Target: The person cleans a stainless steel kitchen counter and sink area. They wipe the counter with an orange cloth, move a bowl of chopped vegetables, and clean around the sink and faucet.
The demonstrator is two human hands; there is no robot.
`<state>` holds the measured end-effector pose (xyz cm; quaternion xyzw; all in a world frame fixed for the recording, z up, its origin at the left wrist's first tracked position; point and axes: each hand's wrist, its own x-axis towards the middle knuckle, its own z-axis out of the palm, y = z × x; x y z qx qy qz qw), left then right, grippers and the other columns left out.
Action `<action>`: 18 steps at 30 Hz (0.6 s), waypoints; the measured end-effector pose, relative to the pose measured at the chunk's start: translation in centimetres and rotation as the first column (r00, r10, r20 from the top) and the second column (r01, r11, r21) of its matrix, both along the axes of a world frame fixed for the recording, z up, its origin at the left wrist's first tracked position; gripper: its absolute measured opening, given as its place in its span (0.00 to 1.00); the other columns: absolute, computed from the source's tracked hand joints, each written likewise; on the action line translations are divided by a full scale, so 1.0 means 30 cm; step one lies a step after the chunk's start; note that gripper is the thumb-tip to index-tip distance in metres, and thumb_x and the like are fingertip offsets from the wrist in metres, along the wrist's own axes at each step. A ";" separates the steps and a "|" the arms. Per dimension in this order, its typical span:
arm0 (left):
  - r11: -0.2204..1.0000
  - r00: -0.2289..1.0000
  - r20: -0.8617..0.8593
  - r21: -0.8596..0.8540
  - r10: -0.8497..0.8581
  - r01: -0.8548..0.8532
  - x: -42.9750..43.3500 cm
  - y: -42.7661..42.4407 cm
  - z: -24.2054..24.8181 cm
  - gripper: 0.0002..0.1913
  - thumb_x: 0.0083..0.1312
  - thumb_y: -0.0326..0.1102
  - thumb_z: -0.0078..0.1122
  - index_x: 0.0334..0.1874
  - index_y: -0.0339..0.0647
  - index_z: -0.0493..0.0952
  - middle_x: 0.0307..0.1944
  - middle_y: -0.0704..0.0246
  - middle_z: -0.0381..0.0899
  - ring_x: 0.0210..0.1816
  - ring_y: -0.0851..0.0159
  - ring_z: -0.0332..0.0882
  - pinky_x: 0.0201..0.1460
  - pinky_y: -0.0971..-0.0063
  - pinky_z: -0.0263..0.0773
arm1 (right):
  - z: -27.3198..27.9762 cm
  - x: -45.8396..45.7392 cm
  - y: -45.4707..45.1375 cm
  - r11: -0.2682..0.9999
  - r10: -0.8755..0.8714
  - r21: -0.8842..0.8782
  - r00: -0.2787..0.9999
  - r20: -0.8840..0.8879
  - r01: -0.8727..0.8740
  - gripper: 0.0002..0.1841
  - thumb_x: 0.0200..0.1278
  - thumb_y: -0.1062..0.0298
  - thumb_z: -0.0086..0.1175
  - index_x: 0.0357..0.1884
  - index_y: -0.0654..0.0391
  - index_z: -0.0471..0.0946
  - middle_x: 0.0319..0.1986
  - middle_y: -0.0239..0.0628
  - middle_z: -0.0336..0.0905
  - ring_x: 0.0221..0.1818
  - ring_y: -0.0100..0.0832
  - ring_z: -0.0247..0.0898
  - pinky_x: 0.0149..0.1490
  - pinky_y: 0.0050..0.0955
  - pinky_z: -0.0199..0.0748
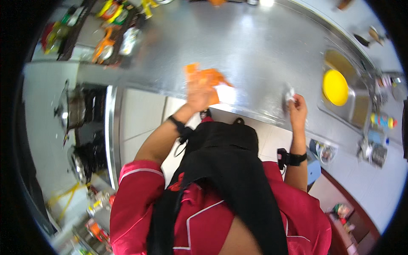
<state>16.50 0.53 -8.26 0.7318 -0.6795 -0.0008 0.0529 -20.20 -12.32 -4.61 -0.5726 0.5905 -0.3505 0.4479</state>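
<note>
My left hand (200, 94) lies over an orange cloth (215, 76) at the front edge of the stainless steel counter (255, 47). Its fingers are blurred, so whether they grip the cloth or rest on it does not show. To the right, my right hand (297, 106) pinches a small crumpled white piece (289, 95), perhaps tissue or plastic, just above the counter near its front edge. The two hands are well apart, with the bare steel surface between them.
A steel sink (358, 111) at the right holds a yellow round basin (335, 87). Bottles and bags stand beyond it. A hob with a lidded pot (71, 106) is at the left. Colourful packets (111, 12) fill a dark rack at the upper left.
</note>
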 end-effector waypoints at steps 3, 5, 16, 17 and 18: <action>0.996 1.000 0.001 -0.085 0.017 -0.017 0.342 0.135 -0.057 0.27 0.69 0.47 0.42 0.66 0.42 0.58 0.66 0.57 0.55 0.66 0.55 0.53 0.68 0.56 0.47 | -0.011 -0.015 0.047 0.993 -0.088 0.091 0.985 0.147 0.075 0.18 0.55 0.77 0.46 0.49 0.61 0.71 0.24 0.31 0.72 0.21 0.19 0.63 0.26 0.20 0.64; 0.988 0.997 -0.058 -0.146 -0.052 0.044 0.549 0.106 -0.084 0.26 0.69 0.47 0.42 0.65 0.40 0.59 0.64 0.60 0.59 0.65 0.60 0.56 0.68 0.59 0.47 | -0.027 -0.019 0.065 0.974 -0.187 0.176 0.949 0.254 0.144 0.14 0.58 0.75 0.45 0.46 0.63 0.74 0.23 0.31 0.73 0.19 0.20 0.65 0.25 0.19 0.65; 0.835 0.855 0.135 0.186 0.501 -0.518 0.778 0.025 -0.174 0.37 0.67 0.65 0.25 0.72 0.50 0.42 0.70 0.43 0.33 0.70 0.39 0.36 0.69 0.49 0.36 | -0.022 -0.442 0.195 0.558 -0.812 0.412 0.370 0.452 0.721 0.07 0.60 0.75 0.47 0.39 0.60 0.74 0.25 0.35 0.77 0.18 0.24 0.71 0.18 0.18 0.67; 0.836 0.855 0.129 0.180 0.502 -0.518 0.768 0.030 -0.172 0.37 0.67 0.65 0.26 0.72 0.49 0.42 0.70 0.43 0.33 0.70 0.39 0.36 0.69 0.49 0.36 | -0.027 -0.528 0.193 0.493 -0.847 0.381 0.332 0.414 0.782 0.05 0.60 0.74 0.47 0.36 0.59 0.74 0.23 0.34 0.76 0.17 0.24 0.69 0.18 0.19 0.67; 0.833 0.856 0.129 0.196 0.501 -0.518 0.753 0.033 -0.171 0.38 0.67 0.65 0.26 0.72 0.48 0.42 0.70 0.42 0.33 0.70 0.39 0.36 0.69 0.49 0.37 | -0.032 -0.624 0.185 0.449 -0.872 0.377 0.306 0.382 0.810 0.04 0.60 0.74 0.47 0.34 0.58 0.74 0.22 0.33 0.74 0.16 0.24 0.68 0.19 0.20 0.67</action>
